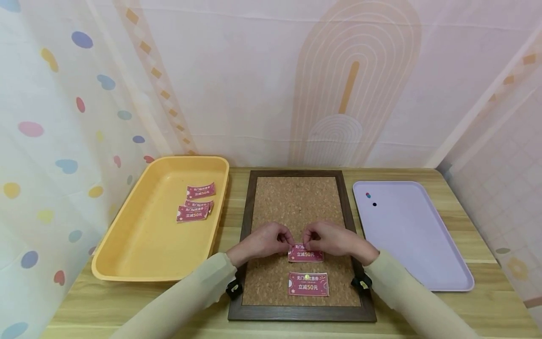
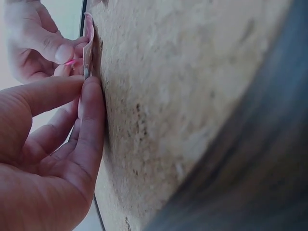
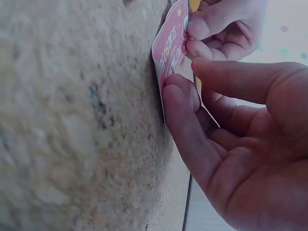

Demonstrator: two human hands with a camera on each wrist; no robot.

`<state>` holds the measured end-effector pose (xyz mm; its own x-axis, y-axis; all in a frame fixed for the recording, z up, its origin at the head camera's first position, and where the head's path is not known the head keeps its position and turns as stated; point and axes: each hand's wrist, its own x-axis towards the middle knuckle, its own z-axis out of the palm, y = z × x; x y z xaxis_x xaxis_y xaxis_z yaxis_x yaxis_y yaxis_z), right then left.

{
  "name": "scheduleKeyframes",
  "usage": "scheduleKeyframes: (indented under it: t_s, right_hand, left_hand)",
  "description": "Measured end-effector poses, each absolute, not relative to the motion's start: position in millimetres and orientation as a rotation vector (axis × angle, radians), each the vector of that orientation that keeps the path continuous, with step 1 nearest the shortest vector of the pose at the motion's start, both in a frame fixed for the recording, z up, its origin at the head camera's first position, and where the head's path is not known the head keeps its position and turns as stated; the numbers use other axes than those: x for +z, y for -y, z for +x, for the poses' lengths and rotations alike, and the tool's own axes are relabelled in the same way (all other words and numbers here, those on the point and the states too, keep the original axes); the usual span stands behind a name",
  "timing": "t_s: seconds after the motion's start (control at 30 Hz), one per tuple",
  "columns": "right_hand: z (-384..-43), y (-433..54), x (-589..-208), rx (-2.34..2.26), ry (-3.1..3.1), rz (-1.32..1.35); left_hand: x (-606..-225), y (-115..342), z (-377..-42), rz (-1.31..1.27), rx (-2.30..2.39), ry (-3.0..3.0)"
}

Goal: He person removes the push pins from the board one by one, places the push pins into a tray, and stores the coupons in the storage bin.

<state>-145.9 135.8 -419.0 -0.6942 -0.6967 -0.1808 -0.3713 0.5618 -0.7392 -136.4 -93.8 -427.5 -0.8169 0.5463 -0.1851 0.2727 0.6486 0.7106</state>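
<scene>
A pink-red paper coupon (image 1: pixel 306 257) lies over the framed cork board (image 1: pixel 296 202). My left hand (image 1: pixel 268 239) pinches its upper left corner between thumb and finger. At its upper right edge is my right hand (image 1: pixel 334 238), one fingertip against the paper. A small pink push pin (image 2: pixel 70 62) shows between the right hand's thumb and finger, mostly hidden by them. In the right wrist view the coupon (image 3: pixel 172 38) bows slightly away from the cork. Below it, a second coupon (image 1: pixel 308 288) lies flat with a yellow push pin (image 1: pixel 307 277) at its top middle.
A yellow tray (image 1: pixel 148 263) on the left holds several similar coupons (image 1: pixel 193 213). To the right stands a lilac tray (image 1: pixel 415 235) with a few small pins, including a black one (image 1: pixel 374 204). Patterned curtains (image 1: pixel 254 84) rise behind the wooden table (image 1: pixel 487 301).
</scene>
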Motion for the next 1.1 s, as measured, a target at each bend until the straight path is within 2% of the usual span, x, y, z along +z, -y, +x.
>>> scheduleKeyframes:
  t_s: [0.43, 1.1]
  right_hand:
    - [-132, -146, -412, -1.095, -2.455, -0.875]
    - [-119, -162, -401, -1.222, -2.636, -0.733]
  left_hand:
    - [-428, 97, -132, 0.622, 1.065, -2.483]
    - [-417, 105, -126, 0.553, 1.254, -2.524]
